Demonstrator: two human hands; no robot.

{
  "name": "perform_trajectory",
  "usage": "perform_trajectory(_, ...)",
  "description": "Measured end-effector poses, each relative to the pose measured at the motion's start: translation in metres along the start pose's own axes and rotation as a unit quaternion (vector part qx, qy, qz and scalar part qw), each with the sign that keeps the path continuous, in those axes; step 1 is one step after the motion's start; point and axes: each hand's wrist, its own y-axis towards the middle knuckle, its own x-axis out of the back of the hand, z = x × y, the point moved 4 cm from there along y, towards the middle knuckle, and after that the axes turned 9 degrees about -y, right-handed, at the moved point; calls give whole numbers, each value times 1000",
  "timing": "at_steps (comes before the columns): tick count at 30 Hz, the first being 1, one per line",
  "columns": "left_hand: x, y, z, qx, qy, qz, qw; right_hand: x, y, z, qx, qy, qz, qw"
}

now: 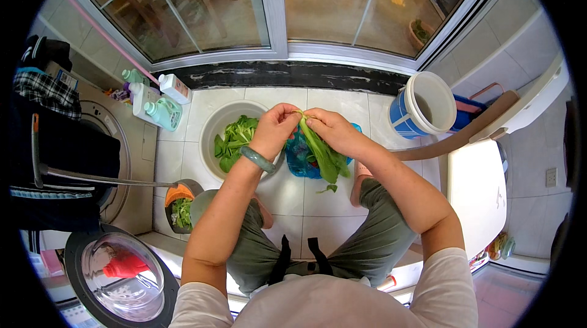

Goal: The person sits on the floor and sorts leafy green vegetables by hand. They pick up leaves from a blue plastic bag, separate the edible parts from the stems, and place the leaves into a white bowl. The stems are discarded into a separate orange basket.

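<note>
Both hands meet in front of me over the floor, at the stem end of a leafy green vegetable (322,152). Its broad leaves hang down below my right hand (330,130), whose fingers are closed round the stems. With thumb and fingers pinched, my left hand (276,128) grips the tip of the same stems; a bangle circles that wrist. Under the greens lies a blue plastic bag (298,158), its contents mostly hidden. To the left stands a pale round basin (206,138) with picked green leaves (232,143) in it, partly behind my left forearm.
An orange and grey dustpan (178,193) holding leaf scraps (181,212) sits by my left knee. A loose leaf (329,188) lies on the tiles. Detergent bottles (164,113) stand left, near a washing machine (136,138) with its door open. A bucket (408,110) stands right, before glass doors.
</note>
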Motion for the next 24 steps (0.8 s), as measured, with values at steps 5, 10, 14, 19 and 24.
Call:
perform_trajectory(5, -1, 0, 0, 24, 14, 3, 1000, 2, -2, 7, 14, -50, -6, 999)
perform_trajectory(10, 0, 0, 2, 17, 56, 1, 998, 5, -7, 21, 54, -240, -43, 968)
perform_trajectory(14, 0, 0, 8, -42, 110, 11, 993, 5, -9, 33, 65, -390, -57, 917)
perform_trajectory(19, -5, -3, 3, -23, 55, 32, 998, 6, -8, 24, 82, -311, -82, 943)
perform_trajectory(24, -8, -7, -11, -6, -66, 74, 995, 11, 2, 1, 13, -56, -51, 997)
